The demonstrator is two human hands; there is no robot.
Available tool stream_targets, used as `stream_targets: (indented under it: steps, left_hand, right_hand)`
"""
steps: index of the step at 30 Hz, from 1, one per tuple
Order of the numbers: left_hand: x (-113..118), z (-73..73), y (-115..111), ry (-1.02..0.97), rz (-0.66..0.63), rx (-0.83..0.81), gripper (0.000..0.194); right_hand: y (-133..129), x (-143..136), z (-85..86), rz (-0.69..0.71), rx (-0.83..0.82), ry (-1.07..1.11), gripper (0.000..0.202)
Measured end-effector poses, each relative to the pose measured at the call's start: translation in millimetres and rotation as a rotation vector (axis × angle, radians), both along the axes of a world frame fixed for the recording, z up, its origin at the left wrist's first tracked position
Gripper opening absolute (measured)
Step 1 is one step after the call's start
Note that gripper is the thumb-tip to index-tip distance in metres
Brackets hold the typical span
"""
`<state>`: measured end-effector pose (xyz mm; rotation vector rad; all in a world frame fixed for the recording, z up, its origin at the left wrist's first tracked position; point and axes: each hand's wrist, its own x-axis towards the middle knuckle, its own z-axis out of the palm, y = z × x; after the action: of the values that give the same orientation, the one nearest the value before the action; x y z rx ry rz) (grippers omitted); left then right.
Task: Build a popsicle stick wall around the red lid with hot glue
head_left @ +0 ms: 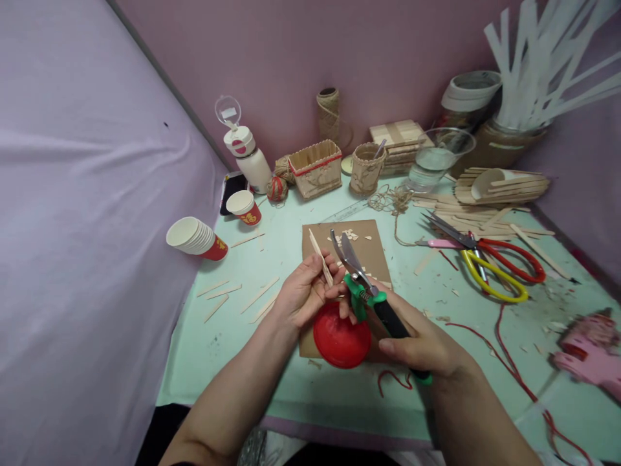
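Between the thumb and fingers of my left hand (310, 285) is a thin wooden craft stick (319, 252), tilted with its tip pointing away from me. My right hand (422, 336) grips pruning shears (391, 317) with black and green handles. Their blades (347, 249) are parted, just right of the stick and apart from it. Below both hands sits a round red lid or dish (342, 343) on a brown cardboard sheet (315, 230). Small cut wood pieces (354, 235) lie scattered on the cardboard.
Paper cups (196, 239) and loose wood strips (259, 294) lie left. Behind stand a white bottle (255, 168), stick-built box (317, 175), twine spool (328, 116) and clear water cup (431, 165). Scissors (485, 255), red cord (514, 369) and a pink glue gun (589, 349) are right.
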<state>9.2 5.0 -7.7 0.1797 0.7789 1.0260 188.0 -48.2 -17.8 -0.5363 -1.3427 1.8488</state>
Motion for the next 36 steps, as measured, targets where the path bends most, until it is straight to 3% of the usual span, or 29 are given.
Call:
stream_targets:
  steps: [13,24,36]
  left_hand:
    - [-0.2,2.7,0.5,0.039,0.021,-0.018,0.015]
    - [-3.9,5.3,2.7,-0.058,0.015,0.065,0.018]
    - [1.2,6.6,-1.7,0.091,0.042,0.056,0.015]
  right_hand:
    - [0.2,2.2,-0.5,0.027,-0.012,0.000,0.067]
    - [2.6,1.3,3.3,0.025,0.024,-0.014,0.062]
    - [2.8,-0.6,5.2,0.045,0.056,-0.030,0.064]
